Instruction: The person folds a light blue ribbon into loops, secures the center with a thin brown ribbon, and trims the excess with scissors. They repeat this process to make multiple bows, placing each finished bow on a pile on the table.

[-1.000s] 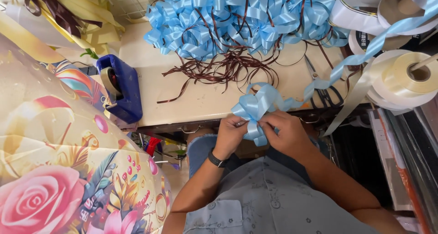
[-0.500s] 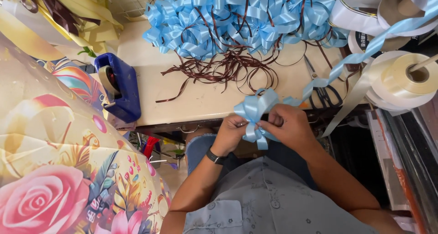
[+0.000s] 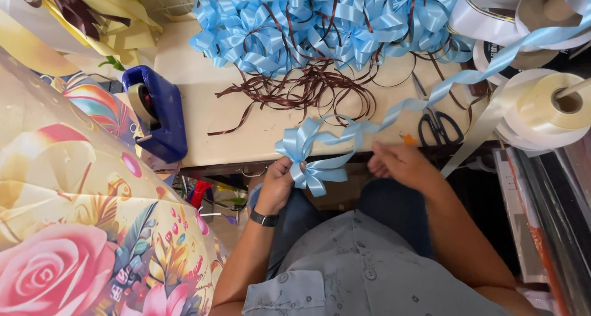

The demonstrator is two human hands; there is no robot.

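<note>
Below the tabletop [image 3: 246, 137] edge, over your lap, your left hand [image 3: 275, 186] pinches the gathered centre of a half-made light-blue bow [image 3: 311, 162], grip closed tight on its loops. Your right hand [image 3: 400, 165] sits just beside it with the fingers curled around the light-blue ribbon [image 3: 468, 77]; that ribbon runs up across the tabletop toward the reels at the upper right. Judging by its few loops against the full ones in the heap of finished blue bows [image 3: 326, 23] at the back, this bow is only partly formed and not yet tied or cut free. Loose brown ribbon strands [image 3: 295, 91] lie before the heap, black scissors [image 3: 438, 126] near your right hand. No box or bin shows; the blue tape dispenser [image 3: 157, 113] holds one roll, and a cream ribbon reel [image 3: 548, 106] sits on its spindle.
</note>
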